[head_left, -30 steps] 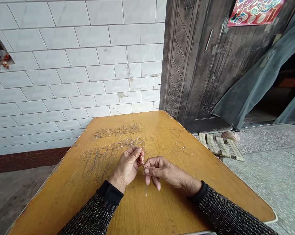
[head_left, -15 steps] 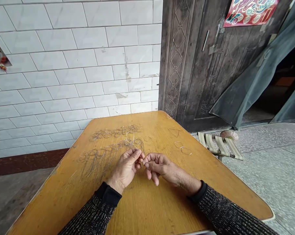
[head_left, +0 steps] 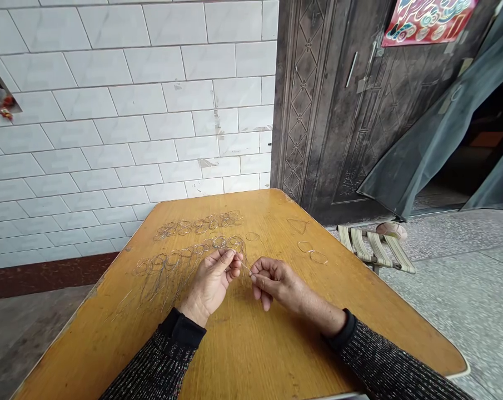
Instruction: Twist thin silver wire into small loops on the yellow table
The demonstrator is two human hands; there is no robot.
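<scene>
A thin wire [head_left: 245, 267] stretches between a person's two hands at the centre of the frame, above a yellow-brown wooden table [head_left: 251, 350]. The left hand [head_left: 212, 280] pinches it at its upper-left part between thumb and fingers; the right hand [head_left: 278, 282] grips it lower and to the right, the short span between them bare. Just beyond the left hand, at centre left, lies a row of looped wires with long tails [head_left: 175, 259]; a second row of loops [head_left: 201, 224] sits above. Two angular wire loops [head_left: 312, 253] rest right of centre.
</scene>
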